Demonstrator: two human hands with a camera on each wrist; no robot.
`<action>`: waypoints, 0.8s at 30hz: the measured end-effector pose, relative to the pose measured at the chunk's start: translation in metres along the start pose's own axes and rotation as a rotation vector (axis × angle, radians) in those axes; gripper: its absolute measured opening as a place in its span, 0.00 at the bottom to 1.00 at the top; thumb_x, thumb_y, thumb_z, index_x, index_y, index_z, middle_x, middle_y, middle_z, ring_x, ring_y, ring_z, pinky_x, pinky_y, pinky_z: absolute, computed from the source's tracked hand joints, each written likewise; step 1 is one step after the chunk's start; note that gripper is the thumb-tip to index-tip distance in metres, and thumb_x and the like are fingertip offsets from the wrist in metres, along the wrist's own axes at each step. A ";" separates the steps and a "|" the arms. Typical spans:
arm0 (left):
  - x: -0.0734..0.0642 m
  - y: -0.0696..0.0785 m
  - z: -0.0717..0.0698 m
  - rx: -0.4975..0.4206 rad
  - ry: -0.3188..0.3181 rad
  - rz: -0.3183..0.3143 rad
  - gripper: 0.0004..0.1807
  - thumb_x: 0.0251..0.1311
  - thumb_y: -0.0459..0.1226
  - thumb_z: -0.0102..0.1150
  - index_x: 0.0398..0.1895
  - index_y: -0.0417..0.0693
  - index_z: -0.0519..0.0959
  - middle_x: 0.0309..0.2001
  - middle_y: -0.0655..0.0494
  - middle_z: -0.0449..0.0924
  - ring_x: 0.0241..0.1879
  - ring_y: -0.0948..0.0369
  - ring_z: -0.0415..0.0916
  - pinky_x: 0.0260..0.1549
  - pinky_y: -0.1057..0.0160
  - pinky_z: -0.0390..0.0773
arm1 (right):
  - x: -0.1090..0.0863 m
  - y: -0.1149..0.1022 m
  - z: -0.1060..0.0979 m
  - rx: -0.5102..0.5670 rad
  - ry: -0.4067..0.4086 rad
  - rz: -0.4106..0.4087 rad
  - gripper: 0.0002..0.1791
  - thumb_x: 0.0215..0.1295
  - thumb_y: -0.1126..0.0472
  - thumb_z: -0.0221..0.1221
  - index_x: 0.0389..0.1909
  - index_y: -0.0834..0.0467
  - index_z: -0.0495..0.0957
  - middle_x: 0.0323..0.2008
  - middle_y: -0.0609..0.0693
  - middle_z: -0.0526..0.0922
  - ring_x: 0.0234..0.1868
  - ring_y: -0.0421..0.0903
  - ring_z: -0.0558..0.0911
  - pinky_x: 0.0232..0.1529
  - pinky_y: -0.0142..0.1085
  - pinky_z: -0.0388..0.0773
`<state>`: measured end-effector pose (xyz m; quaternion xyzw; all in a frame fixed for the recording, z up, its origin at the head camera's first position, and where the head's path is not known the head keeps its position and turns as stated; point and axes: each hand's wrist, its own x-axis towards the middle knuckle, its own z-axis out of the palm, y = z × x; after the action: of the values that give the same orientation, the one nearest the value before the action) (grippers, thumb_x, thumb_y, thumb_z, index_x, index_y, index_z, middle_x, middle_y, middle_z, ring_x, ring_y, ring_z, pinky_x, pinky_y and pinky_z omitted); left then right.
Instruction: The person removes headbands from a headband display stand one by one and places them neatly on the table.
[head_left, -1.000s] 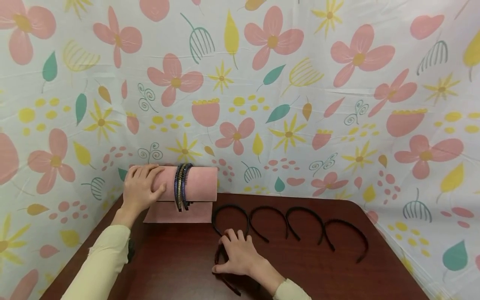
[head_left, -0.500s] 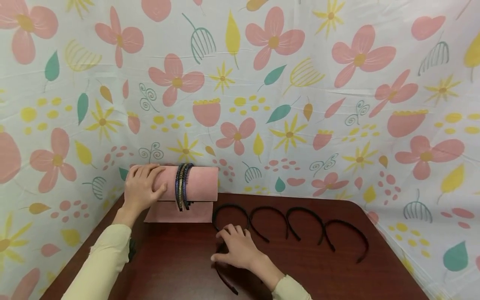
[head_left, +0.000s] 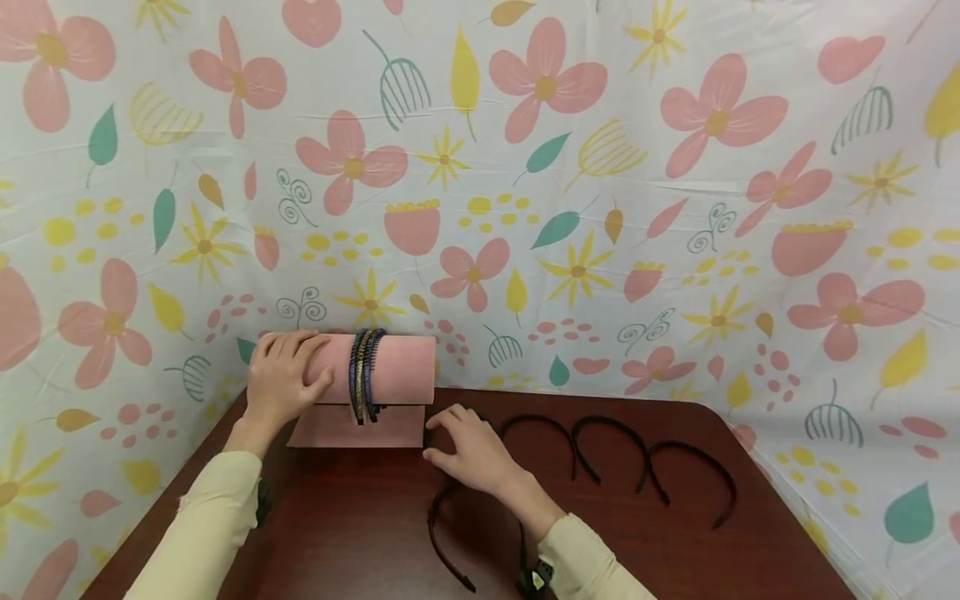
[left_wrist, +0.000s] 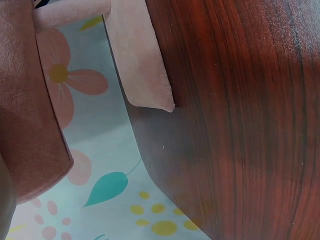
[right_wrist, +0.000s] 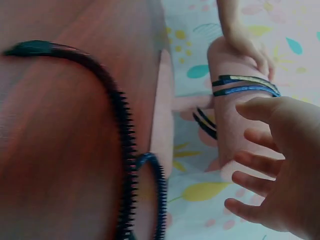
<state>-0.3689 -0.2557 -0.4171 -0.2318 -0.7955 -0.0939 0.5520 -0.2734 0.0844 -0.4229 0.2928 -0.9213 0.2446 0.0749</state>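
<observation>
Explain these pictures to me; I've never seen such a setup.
No machine here: these are a person's bare left hand and right hand. The big view comes from a camera worn on the head; the two smaller ones from a camera on each wrist. On the dark red-brown, wood-grained table sits a pink, fuzzy cylindrical stand carrying glittery blue and gold headbands. Thin black curved headbands lie on the table, several in a row. The left hand grips the stand's left end. The right hand holds nothing; its fingers are spread near the stand.
</observation>
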 end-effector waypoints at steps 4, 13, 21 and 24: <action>0.001 -0.001 0.000 0.003 -0.004 -0.004 0.31 0.61 0.60 0.47 0.51 0.47 0.83 0.50 0.43 0.82 0.48 0.43 0.78 0.58 0.41 0.69 | 0.015 -0.002 -0.008 0.002 0.066 -0.023 0.18 0.68 0.49 0.60 0.56 0.49 0.77 0.55 0.48 0.77 0.56 0.49 0.76 0.54 0.51 0.76; 0.003 0.000 0.000 -0.008 -0.013 -0.017 0.30 0.60 0.59 0.47 0.51 0.48 0.83 0.50 0.44 0.82 0.48 0.43 0.77 0.57 0.40 0.69 | 0.038 -0.009 -0.023 -0.019 0.229 -0.137 0.17 0.66 0.55 0.63 0.52 0.56 0.78 0.46 0.52 0.78 0.43 0.46 0.77 0.42 0.39 0.76; 0.001 0.001 -0.001 0.002 -0.022 -0.012 0.31 0.62 0.60 0.46 0.52 0.48 0.82 0.51 0.43 0.81 0.48 0.44 0.78 0.58 0.40 0.69 | 0.054 -0.017 -0.027 -0.034 0.276 -0.149 0.19 0.65 0.54 0.64 0.54 0.56 0.78 0.46 0.52 0.76 0.38 0.44 0.72 0.39 0.36 0.72; -0.001 0.000 -0.002 0.004 -0.024 -0.017 0.31 0.62 0.60 0.45 0.52 0.49 0.82 0.51 0.44 0.81 0.49 0.44 0.77 0.58 0.40 0.68 | 0.062 -0.021 -0.027 -0.050 0.287 -0.166 0.20 0.64 0.53 0.65 0.55 0.56 0.77 0.48 0.52 0.76 0.40 0.45 0.73 0.41 0.38 0.73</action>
<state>-0.3671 -0.2565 -0.4171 -0.2250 -0.8042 -0.0939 0.5421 -0.3122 0.0517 -0.3737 0.3279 -0.8796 0.2538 0.2331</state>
